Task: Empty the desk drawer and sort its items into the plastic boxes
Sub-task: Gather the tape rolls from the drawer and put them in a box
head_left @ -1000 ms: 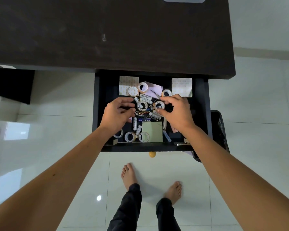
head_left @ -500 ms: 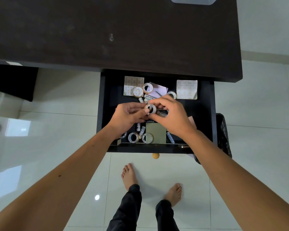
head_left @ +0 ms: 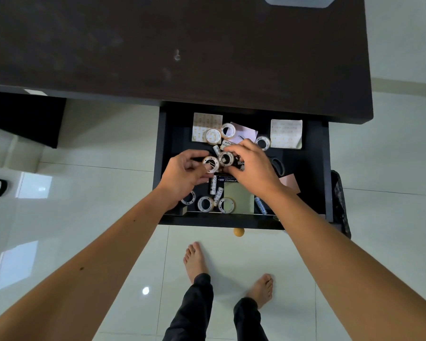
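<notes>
The black desk drawer [head_left: 161,168] stands pulled out under the dark desk [head_left: 158,45]. It holds several white tape rolls, batteries, sticky-note pads and a green pad [head_left: 239,200]. My left hand [head_left: 185,175] pinches one tape roll [head_left: 210,164] above the drawer's middle. My right hand [head_left: 252,168] grips a second tape roll [head_left: 226,158] right beside the first. More rolls lie at the front edge [head_left: 205,204] and at the back [head_left: 228,130]. A corner of a clear plastic box [head_left: 298,1] shows at the desk's far edge.
A round wooden knob [head_left: 238,232] sticks out of the drawer front. A black mesh bin [head_left: 341,203] stands at the drawer's right. Scissors [head_left: 278,166] lie in the drawer near my right hand. My bare feet stand on the white tiled floor below.
My hands moved from the drawer's contents and came together in the middle. Each now holds a tape roll, lifted a little above the pile.
</notes>
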